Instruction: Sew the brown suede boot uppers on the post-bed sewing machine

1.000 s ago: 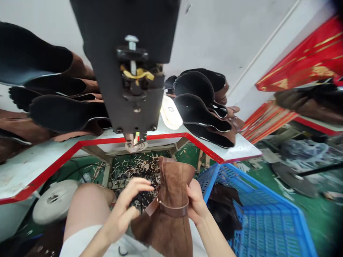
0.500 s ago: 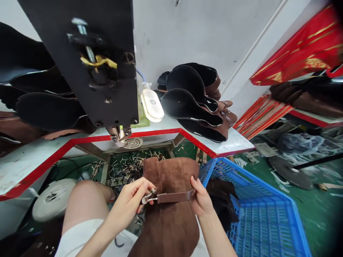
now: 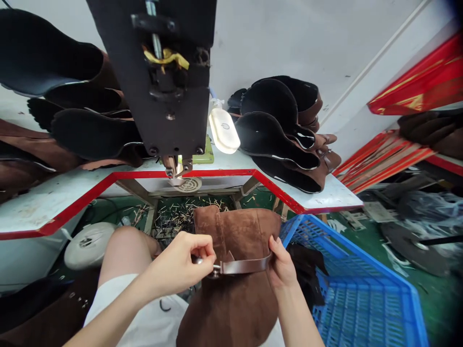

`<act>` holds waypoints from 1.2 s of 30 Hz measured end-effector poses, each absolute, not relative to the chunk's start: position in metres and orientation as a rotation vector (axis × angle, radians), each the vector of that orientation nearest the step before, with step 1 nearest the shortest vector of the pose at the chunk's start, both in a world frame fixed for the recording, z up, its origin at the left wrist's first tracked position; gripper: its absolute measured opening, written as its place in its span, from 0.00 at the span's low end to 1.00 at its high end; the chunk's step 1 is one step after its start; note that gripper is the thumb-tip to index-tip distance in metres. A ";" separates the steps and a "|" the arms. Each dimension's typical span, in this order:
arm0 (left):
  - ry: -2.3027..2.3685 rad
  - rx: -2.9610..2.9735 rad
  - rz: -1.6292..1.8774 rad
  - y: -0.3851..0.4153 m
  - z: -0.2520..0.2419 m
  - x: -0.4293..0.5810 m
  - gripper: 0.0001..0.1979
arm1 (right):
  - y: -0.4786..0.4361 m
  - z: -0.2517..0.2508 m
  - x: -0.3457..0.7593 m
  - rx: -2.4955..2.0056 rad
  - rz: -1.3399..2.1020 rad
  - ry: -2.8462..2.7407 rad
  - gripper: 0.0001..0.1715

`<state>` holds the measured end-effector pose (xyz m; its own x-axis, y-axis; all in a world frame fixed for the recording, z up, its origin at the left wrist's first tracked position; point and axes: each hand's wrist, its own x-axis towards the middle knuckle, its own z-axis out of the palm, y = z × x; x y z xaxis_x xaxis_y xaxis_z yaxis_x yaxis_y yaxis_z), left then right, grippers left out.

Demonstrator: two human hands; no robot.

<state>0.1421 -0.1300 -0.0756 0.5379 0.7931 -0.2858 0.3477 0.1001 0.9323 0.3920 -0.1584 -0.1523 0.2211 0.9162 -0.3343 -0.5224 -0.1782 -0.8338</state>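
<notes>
Brown and flat, the boot [image 3: 231, 308] lies over the person's lap [image 3: 139, 313], in front of the bench [image 3: 325, 196]. The left hand [image 3: 195, 262] pinches its metal buckle [image 3: 216, 271] (partly hidden by the fingers) at the end of a strap [image 3: 244, 266]; the right hand [image 3: 282, 267] grips the boot's edge near the blue basket [image 3: 361, 252].

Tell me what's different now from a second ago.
The left hand, open beside the brown boot upper a second ago, has moved in and closed on the metal fitting at the end of the strap. The upper has turned to show a broader face. Unchanged: the right hand holds its right edge, and the blue crate stands at the right.
</notes>
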 end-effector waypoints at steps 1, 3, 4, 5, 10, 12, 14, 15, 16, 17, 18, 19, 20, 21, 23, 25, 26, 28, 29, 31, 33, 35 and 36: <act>0.949 1.489 0.380 -0.129 -0.072 0.140 0.08 | -0.158 -0.151 0.392 -1.130 1.363 -0.469 0.38; 0.820 1.425 0.319 -0.127 -0.067 0.136 0.14 | -0.155 -0.148 0.392 -1.128 1.360 -0.475 0.39; 0.783 1.386 0.313 -0.125 -0.066 0.135 0.19 | -0.154 -0.147 0.391 -1.126 1.358 -0.476 0.39; 0.770 1.355 0.328 -0.123 -0.067 0.135 0.24 | -0.152 -0.146 0.390 -1.123 1.356 -0.476 0.39; 0.980 1.469 0.560 -0.127 -0.089 0.133 0.25 | -0.145 -0.139 0.383 -1.104 1.352 -0.439 0.35; 1.209 1.500 0.794 -0.143 -0.108 0.128 0.22 | -0.142 -0.138 0.385 -1.089 1.356 -0.361 0.33; 1.363 1.475 1.081 -0.169 -0.131 0.123 0.22 | -0.139 -0.138 0.388 -1.067 1.348 -0.270 0.32; 1.345 1.520 1.176 -0.183 -0.144 0.123 0.24 | -0.136 -0.138 0.388 -1.057 1.341 -0.245 0.32; 1.216 1.609 1.178 -0.195 -0.156 0.125 0.23 | -0.134 -0.138 0.387 -1.050 1.334 -0.233 0.32; 1.084 1.661 1.077 -0.206 -0.166 0.131 0.20 | -0.131 -0.137 0.384 -1.045 1.327 -0.230 0.32; 1.022 1.630 0.968 -0.213 -0.174 0.140 0.20 | -0.128 -0.135 0.379 -1.041 1.315 -0.232 0.31; 0.999 1.528 0.887 -0.217 -0.179 0.152 0.27 | -0.126 -0.132 0.372 -1.039 1.299 -0.237 0.31; 1.015 1.374 0.845 -0.216 -0.182 0.165 0.34 | -0.124 -0.128 0.364 -1.038 1.294 -0.248 0.31; 1.053 1.183 0.851 -0.212 -0.181 0.177 0.39 | -0.123 -0.124 0.355 -1.042 1.304 -0.276 0.31; 1.137 0.846 0.932 -0.196 -0.174 0.197 0.36 | -0.125 -0.115 0.340 -1.097 1.305 -0.412 0.32; 1.189 0.642 0.998 -0.177 -0.164 0.204 0.27 | -0.133 -0.108 0.330 -1.230 1.119 -0.655 0.36; 1.208 0.573 1.013 -0.170 -0.160 0.202 0.23 | -0.139 -0.107 0.327 -1.306 0.967 -0.806 0.37; 1.251 0.407 1.021 -0.160 -0.154 0.194 0.19 | -0.152 -0.109 0.322 -1.417 0.768 -1.133 0.36; 1.276 0.332 1.018 -0.158 -0.153 0.189 0.17 | -0.157 -0.113 0.319 -1.451 0.773 -1.296 0.34; 1.310 0.214 1.013 -0.160 -0.153 0.182 0.15 | -0.164 -0.124 0.312 -1.477 0.903 -1.551 0.27; 1.326 0.149 1.004 -0.165 -0.156 0.179 0.12 | -0.166 -0.136 0.304 -1.440 0.952 -1.662 0.16; 1.329 0.133 0.991 -0.172 -0.161 0.179 0.10 | -0.165 -0.147 0.297 -1.383 0.879 -1.689 0.08; 1.336 0.134 0.983 -0.176 -0.163 0.179 0.10 | -0.165 -0.151 0.294 -1.360 0.829 -1.698 0.09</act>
